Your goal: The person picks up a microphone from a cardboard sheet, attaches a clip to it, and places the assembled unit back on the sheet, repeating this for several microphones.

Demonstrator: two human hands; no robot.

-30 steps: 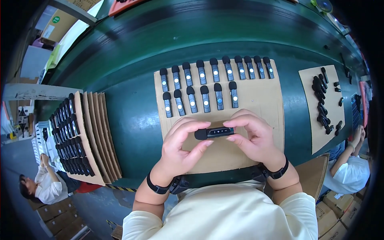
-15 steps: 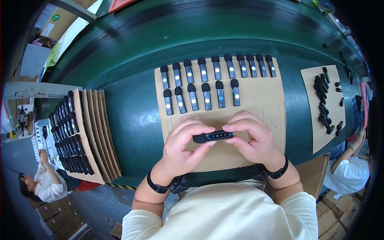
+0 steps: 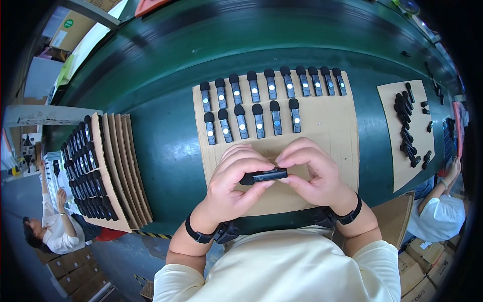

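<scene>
A small black clip-on microphone (image 3: 270,174) with a foam tip is held level above a cardboard sheet (image 3: 322,186), its narrow side with a small slot facing me. My left hand (image 3: 235,173) pinches it near the foam end, which the fingers partly cover. At the other end, the thumb and forefinger of my right hand (image 3: 317,168) close around it. Beyond my hands, two rows of similar microphones (image 3: 271,85) lie on the cardboard, foam tips pointing away. Most carry a pale round spot; a few spots look blue.
Left on the green table (image 3: 173,151) stand layered cardboard sheets (image 3: 132,171), the outer one bearing rows of microphones (image 3: 83,168). A smaller cardboard (image 3: 397,171) at right holds a loose pile of black microphones (image 3: 404,110). People sit at far left (image 3: 60,231) and far right (image 3: 440,216).
The microphone has turned about its length, so its narrow side now faces me instead of the face with the buttons. It has shifted slightly left. The person at left has moved their arms.
</scene>
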